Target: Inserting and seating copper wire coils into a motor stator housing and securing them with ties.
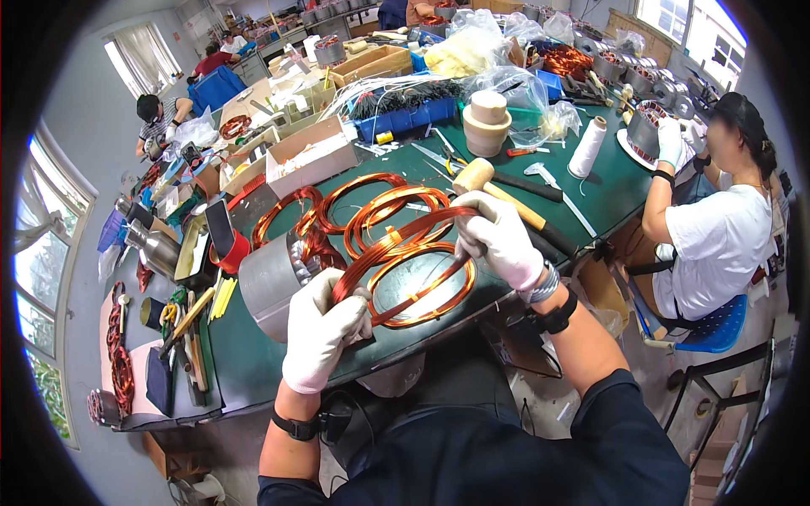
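Note:
Both my hands, in white gloves, hold a copper wire coil (400,243) stretched between them above the table's front edge. My left hand (323,325) is closed around its near left end, and my right hand (499,238) grips the far right end. A piece of yellow tape binds the coil's upper strand. Just left of it a grey motor stator (268,282) lies on its side, with red-brown windings coming out of its opening. More copper coils (359,202) lie behind my hands, and another loop (447,314) rests under the held coil.
A wooden-headed mallet (474,175), calipers (561,190) and a white thread cone (588,148) lie beyond my right hand. Hand tools (190,346) are at the left. At the right a seated co-worker (717,202) in white gloves handles another stator (645,131). Boxes crowd the back.

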Available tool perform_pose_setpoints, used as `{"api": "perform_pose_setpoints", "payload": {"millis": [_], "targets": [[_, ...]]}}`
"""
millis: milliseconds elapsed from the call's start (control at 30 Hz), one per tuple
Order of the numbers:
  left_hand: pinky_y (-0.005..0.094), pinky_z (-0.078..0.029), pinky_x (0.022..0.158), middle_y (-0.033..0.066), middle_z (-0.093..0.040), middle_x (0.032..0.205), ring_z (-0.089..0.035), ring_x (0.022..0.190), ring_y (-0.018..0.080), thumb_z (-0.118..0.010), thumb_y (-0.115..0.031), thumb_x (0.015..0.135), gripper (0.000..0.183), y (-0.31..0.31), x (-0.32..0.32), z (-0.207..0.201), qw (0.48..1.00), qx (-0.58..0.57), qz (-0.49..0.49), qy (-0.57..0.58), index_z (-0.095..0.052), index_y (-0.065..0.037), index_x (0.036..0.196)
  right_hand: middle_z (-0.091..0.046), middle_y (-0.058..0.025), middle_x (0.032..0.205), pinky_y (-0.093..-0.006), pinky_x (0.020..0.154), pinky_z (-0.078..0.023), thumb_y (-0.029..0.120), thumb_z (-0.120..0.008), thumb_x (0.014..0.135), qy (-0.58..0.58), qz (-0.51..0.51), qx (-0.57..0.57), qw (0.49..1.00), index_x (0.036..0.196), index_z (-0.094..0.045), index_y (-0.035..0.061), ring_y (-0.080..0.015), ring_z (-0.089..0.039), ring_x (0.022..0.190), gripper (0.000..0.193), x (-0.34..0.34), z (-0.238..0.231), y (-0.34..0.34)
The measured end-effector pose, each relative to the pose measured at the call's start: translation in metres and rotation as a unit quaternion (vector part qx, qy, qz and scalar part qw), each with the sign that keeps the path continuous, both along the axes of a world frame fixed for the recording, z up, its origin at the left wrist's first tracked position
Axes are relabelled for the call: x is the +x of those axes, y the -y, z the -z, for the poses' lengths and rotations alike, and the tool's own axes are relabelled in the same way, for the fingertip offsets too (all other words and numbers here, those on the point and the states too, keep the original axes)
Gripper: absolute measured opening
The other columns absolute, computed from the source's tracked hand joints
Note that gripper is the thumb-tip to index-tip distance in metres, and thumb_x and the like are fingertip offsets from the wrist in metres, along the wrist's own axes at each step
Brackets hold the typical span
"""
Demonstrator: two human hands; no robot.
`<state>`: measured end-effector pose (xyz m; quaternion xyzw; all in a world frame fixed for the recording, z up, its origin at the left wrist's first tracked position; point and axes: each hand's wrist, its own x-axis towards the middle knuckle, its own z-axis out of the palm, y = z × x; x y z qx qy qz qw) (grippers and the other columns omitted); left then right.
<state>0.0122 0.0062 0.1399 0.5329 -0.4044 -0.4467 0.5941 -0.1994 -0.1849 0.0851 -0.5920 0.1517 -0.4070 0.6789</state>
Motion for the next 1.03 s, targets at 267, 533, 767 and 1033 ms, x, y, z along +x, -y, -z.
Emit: {"api": "perform_pose_setpoints", "payload": {"millis": [267,533,767,1033], "targets": [[0.0227,-0.043,0.056,0.0017,-0.059,0.072,-0.051,0.06,0.0064,-0.062,-0.009,0.094,0.007,0.005,-0.003,0.014,0.996,0.013,-0.029,0.084,-0.062,-0.001,0.094,-0.066,-0.0043,0.08,-0.0258,0.058,-0.052,0.005,-0.07,0.089,-0.16,0.049,-0.209,0.963,0.097,-0.072,0.0006,-0.0097,-0.061,0.063,0.009,-0.001,-0.008,0.026],[0.0222,-0.041,0.062,-0.0016,-0.054,0.075,-0.048,0.068,0.005,-0.052,-0.024,0.106,0.022,0.006,-0.003,0.035,0.988,-0.005,-0.033,0.152,-0.059,-0.004,0.1,-0.065,0.0005,0.081,-0.0247,0.068,-0.05,0.013,-0.077,0.085,-0.164,-0.053,-0.11,0.979,0.098,-0.072,0.0001,-0.007,-0.059,0.076,0.019,-0.009,-0.015,0.03],[0.0252,-0.042,0.062,0.0002,-0.057,0.076,-0.05,0.067,0.0071,-0.049,-0.024,0.109,0.03,0.019,-0.015,0.061,0.978,-0.052,-0.099,0.179,-0.06,-0.005,0.088,-0.064,-0.0012,0.072,-0.0259,0.061,-0.045,0.044,-0.065,0.101,-0.17,0.03,-0.039,0.984,0.085,-0.071,0.0032,-0.0072,-0.055,0.064,0.044,-0.004,-0.024,0.019],[0.027,-0.045,0.06,0.0006,-0.056,0.075,-0.05,0.063,0.0084,-0.06,-0.034,0.105,0.031,0.019,-0.005,0.057,0.997,0.008,0.012,0.074,-0.061,-0.004,0.096,-0.054,0.0041,0.056,-0.0287,0.052,-0.038,0.031,-0.064,0.102,-0.16,0.159,-0.129,0.966,0.07,-0.069,0.0018,-0.0071,-0.045,0.053,0.044,0.005,-0.007,0.016]]}}
